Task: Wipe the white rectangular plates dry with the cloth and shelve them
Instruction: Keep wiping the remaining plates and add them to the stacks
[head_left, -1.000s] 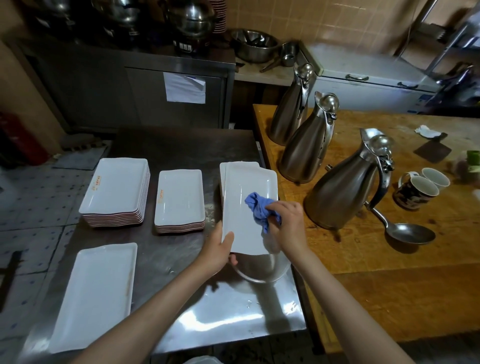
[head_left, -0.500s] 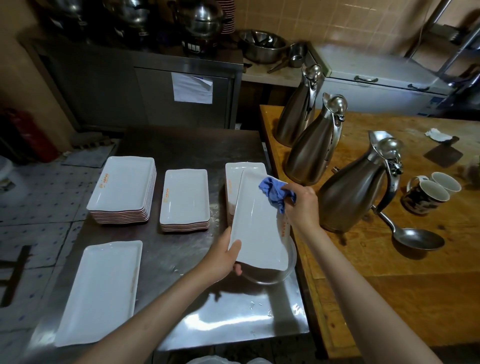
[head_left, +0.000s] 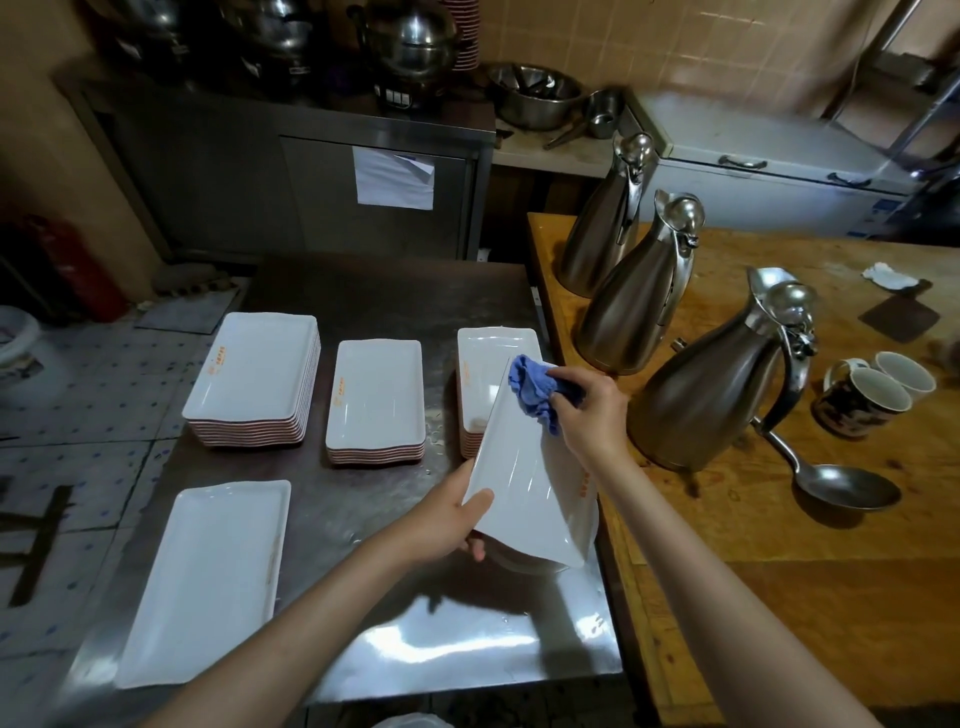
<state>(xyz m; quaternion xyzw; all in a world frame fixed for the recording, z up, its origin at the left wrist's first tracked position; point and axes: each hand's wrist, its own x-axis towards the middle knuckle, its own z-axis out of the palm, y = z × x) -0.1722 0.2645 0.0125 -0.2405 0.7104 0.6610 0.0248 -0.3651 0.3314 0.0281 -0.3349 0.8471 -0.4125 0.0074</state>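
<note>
A white rectangular plate (head_left: 524, 483) is held tilted above the steel table (head_left: 374, 613). My left hand (head_left: 449, 519) grips its near left corner, thumb on top. My right hand (head_left: 589, 410) holds a crumpled blue cloth (head_left: 532, 389) against the plate's far end. Behind it stands a stack of white plates (head_left: 488, 358). Two more stacks, a middle one (head_left: 376, 400) and a taller left one (head_left: 257, 374), sit further left. A single large plate (head_left: 213, 577) lies at the near left.
A metal bowl (head_left: 519, 561) sits under the held plate, mostly hidden. On the wooden table (head_left: 779, 571) to the right stand three steel jugs (head_left: 711, 384), two mugs (head_left: 862, 397) and a ladle (head_left: 841, 486). A steel cabinet (head_left: 311, 171) stands behind.
The cloth has slid from the plate's middle up to its far end. The plate has tipped so that its right edge is lower, and my left hand has shifted with it.
</note>
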